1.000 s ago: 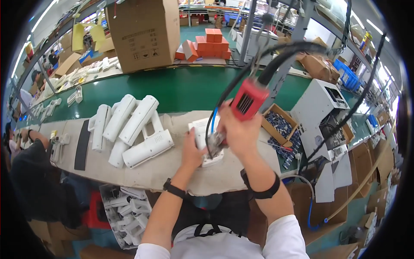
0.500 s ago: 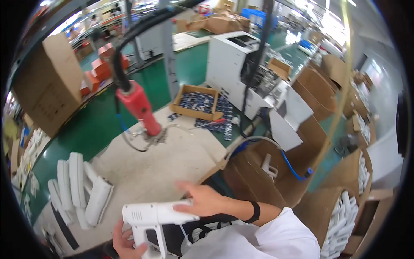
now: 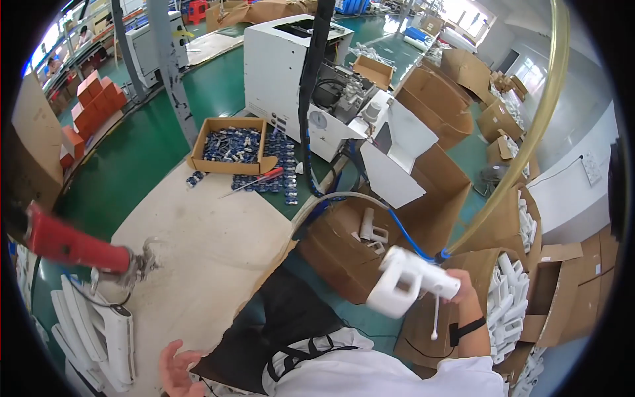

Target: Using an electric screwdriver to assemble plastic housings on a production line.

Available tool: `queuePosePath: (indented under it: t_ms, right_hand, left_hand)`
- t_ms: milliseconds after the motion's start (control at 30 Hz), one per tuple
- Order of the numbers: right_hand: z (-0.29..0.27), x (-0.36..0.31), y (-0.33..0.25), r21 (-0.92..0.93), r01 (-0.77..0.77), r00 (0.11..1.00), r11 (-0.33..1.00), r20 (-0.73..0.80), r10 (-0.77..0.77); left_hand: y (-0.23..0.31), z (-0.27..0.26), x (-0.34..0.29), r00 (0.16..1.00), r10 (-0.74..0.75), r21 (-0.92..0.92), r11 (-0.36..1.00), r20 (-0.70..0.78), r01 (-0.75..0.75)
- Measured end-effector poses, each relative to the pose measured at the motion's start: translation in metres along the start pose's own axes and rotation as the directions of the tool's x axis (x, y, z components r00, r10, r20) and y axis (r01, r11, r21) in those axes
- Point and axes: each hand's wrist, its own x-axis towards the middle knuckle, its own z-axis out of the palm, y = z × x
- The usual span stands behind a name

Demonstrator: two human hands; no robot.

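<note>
My right hand (image 3: 462,286), a dark band on its wrist, grips one end of a white gun-shaped plastic housing (image 3: 411,272). The housing is held up at the right, in front of an open cardboard box (image 3: 324,255), with its looped handle toward the left. From its underside hangs a thin white rod (image 3: 434,319). Low at the left, my left hand (image 3: 177,370) is open with its fingers apart, beside the pale worktop (image 3: 192,245). Nothing is in it. Inside the open box lie a few similar white housings (image 3: 372,228).
A red tool (image 3: 79,246) hangs over the worktop's left side, by long white parts (image 3: 86,331). Farther back are a carton (image 3: 198,165) of small blue-and-silver parts, a red-handled screwdriver (image 3: 254,180) and a white machine (image 3: 278,73). A yellowish hose (image 3: 529,142) crosses at right, above boxes of white parts (image 3: 506,298).
The housing has gone from both hands into my right hand alone and moved right, toward the open box. My left hand has let go. The view has turned right.
</note>
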Motion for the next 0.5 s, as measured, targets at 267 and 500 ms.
queuePosePath:
  t_ms: [267,500]
  right_hand:
    - [-0.05,0.16,-0.014,0.296,0.575,0.813,0.763,-0.31,-0.493]
    - [0.052,0.219,0.0,-0.32,-0.056,0.892,0.946,-0.442,-0.097]
  left_hand:
    - [-0.01,0.003,0.004,0.996,0.073,0.017,0.997,-0.046,-0.073]
    - [0.002,-0.008,-0.013,0.988,0.091,0.13,0.989,-0.125,-0.075]
